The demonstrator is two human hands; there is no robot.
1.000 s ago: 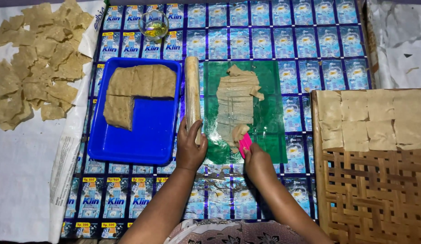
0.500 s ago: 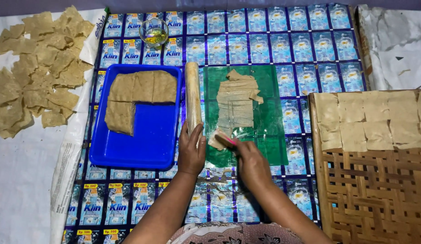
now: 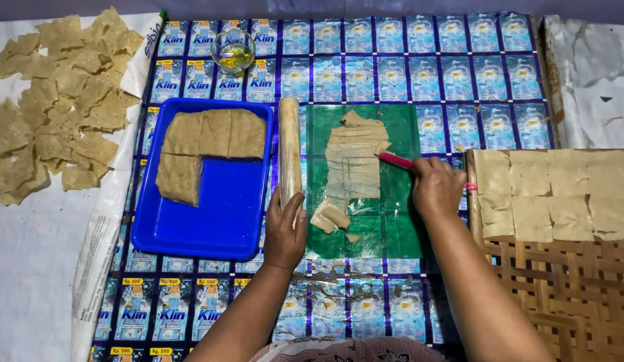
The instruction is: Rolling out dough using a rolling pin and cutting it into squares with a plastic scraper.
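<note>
From the head camera, looking straight down: a thin, pale beige sheet of rolled dough (image 3: 353, 163), scored into narrow strips with ragged edges, lies on a glossy green plastic sheet (image 3: 399, 221). The right hand (image 3: 435, 188) is closed around a slim pink-handled tool (image 3: 394, 159), fingers pinched on the handle, its tip touching the right edge of the dough sheet. The dough lies just to the left of that grip. Near the bottom left of the green sheet, a few folded dough pieces (image 3: 331, 216) sit loose.

The left hand (image 3: 285, 231) rests on the lower end of a smooth, pale wooden rolling pin (image 3: 289, 155), which lies upright in the view along the left edge of the green sheet; the fingers curl over it.

Left of the pin stands a shiny blue plastic tray (image 3: 218, 214) holding a thick tan slab of dough (image 3: 208, 144) with a square block cut out. A small clear glass bowl of yellowish oil (image 3: 233, 50) sits above it. Rough, dry beige crackers (image 3: 54, 100) pile at far left. At right, flat square dough sheets (image 3: 560, 191) lie on a woven bamboo tray (image 3: 567, 302).
</note>
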